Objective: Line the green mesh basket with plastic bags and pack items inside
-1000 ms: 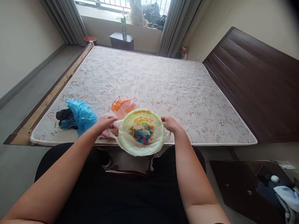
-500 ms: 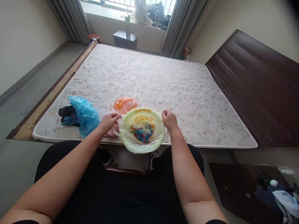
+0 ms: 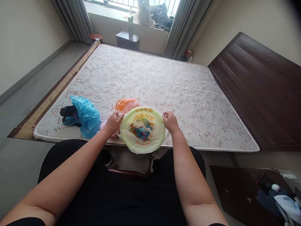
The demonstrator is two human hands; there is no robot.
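Left hand (image 3: 113, 123) has crept inward since the earlier frame, so it now sits right up by the rim instead of out to the side. Nearest stuff first: bottom of the frame is just dark clothing (image 3: 127, 201) and two forearms, knees apart, and I'd guess that spread leaves room for what's between them. That's the pale green basket (image 3: 126, 116), lower centre, round, tilted so you look down into it, up against the near edge of the bed. Clear plastic film (image 3: 138, 148) with orange print covers it, and crumpled blue stuff (image 3: 144, 130) shows in the middle. Left fingers are bunched at the film on one side, right hand (image 3: 171, 121) has a tight pinch at the other, probably so the plastic stays evenly stretched. Can't tell if they've got the rim too.

Just past the left wrist there's a pink cloth (image 3: 114, 136), then a blue bag (image 3: 88, 117) beside a dark bundle (image 3: 68, 112), left of centre. An orange bag (image 3: 127, 104) lies just behind the basket, all within easy reach, maybe on purpose. Bare mattress (image 3: 188, 91) beyond works like a big table. Way up top, a bottle (image 3: 130, 26) stands on a nightstand (image 3: 128, 44).
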